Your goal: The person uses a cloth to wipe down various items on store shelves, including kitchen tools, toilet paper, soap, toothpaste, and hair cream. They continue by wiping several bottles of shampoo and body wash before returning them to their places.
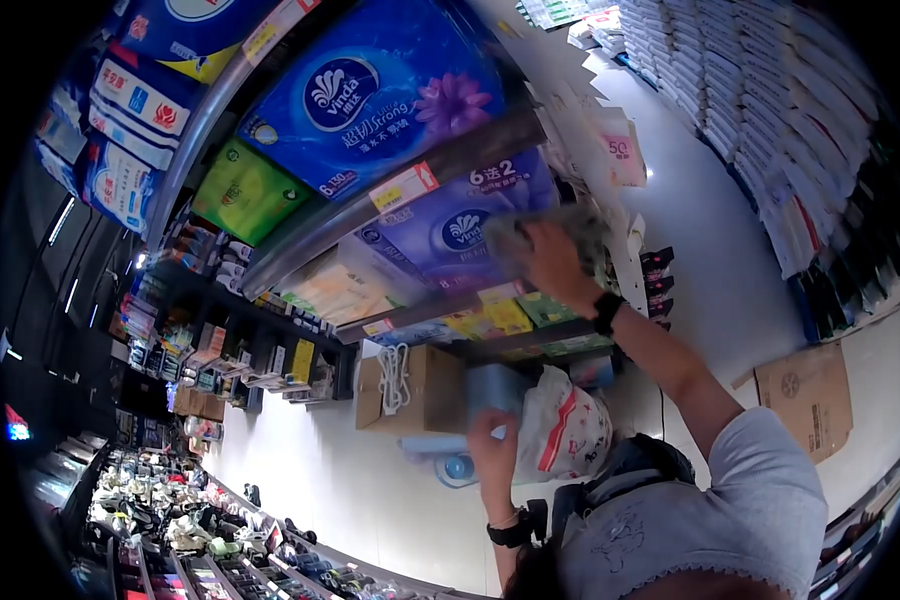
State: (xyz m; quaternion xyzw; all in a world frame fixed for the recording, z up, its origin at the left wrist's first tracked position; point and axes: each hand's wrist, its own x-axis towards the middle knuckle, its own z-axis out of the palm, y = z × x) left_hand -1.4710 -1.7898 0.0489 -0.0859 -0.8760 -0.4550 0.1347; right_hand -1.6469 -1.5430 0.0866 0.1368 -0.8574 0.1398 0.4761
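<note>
My right hand [555, 262] presses a grey cloth [510, 243] against the right end of a shelf, beside a purple Vinda tissue pack [450, 225]. Its fingers rest over the cloth, partly blurred. Above that shelf stands a large blue Vinda pack [370, 95]. Lower down, my left hand [494, 440] is raised with its fingers curled together; whether anything small is between them is hidden. Near it are a cardboard box [425, 390] with a coiled white cable [395, 380] and a white plastic bag [570, 425] with red print.
A green pack [245, 195] sits left on the shelving. Stacked white packs [750, 120] line the upper right. Flattened cardboard [805, 400] lies on the floor at right. Racks of small goods [180, 500] fill the lower left. A pink price sign [620, 148] hangs at the shelf end.
</note>
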